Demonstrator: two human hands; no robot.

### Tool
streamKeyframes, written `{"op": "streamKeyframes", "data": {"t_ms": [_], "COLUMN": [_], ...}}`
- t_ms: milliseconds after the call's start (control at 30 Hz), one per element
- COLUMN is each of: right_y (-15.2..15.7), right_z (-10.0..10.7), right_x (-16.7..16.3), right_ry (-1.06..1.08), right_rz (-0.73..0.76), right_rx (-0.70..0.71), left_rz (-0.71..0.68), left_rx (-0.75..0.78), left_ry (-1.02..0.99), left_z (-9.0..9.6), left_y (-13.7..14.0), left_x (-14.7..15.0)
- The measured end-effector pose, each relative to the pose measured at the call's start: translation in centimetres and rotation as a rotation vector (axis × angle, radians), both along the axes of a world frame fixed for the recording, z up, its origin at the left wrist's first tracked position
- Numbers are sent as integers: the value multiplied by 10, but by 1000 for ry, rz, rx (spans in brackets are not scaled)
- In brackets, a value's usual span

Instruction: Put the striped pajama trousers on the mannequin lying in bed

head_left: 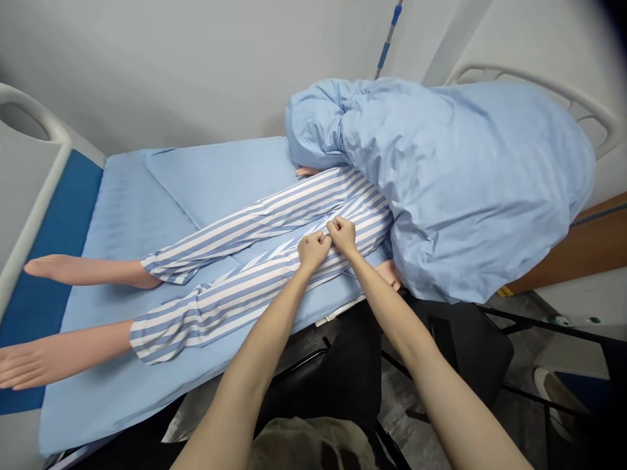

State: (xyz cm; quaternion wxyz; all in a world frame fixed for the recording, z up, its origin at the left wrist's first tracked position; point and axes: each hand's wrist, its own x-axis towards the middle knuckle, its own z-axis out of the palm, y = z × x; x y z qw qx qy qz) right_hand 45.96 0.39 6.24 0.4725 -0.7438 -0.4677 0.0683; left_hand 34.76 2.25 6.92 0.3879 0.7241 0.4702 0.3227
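A manikin lies on the bed in blue-and-white striped trousers (264, 274), its bare feet toward the left. Over the upper part of the trousers, my left hand (314, 250) and my right hand (341, 234) are side by side, knuckles nearly touching. Both are closed into fists with the fingers curled in. Whether trouser fabric or anything else is pinched inside them is hidden. A light blue quilt (470, 176) is bunched over the manikin's upper body, just right of my hands. One manikin hand (389, 274) shows from under its edge, near my right forearm.
The bed has a light blue sheet (117, 215), a footboard (59, 189) at left and a headboard (588, 117) at right. Black chairs (465, 346) stand along the near side. A pole with blue grips (389, 39) rises behind the bed.
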Motion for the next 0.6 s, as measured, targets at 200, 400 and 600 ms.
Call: {"op": "streamKeyframes", "data": {"t_ms": [200, 400, 600], "right_y": [4, 15, 18], "right_z": [26, 31, 6], "right_x": [20, 76, 93], "right_ry": [-28, -162, -183], "right_rz": [133, 12, -19], "right_rx": [49, 9, -92], "left_rz": [18, 21, 6], "left_rx": [10, 19, -19], "left_ry": [37, 57, 30], "left_z": [-7, -9, -6], "left_y": [-1, -3, -6], "left_x": [-4, -1, -1]}}
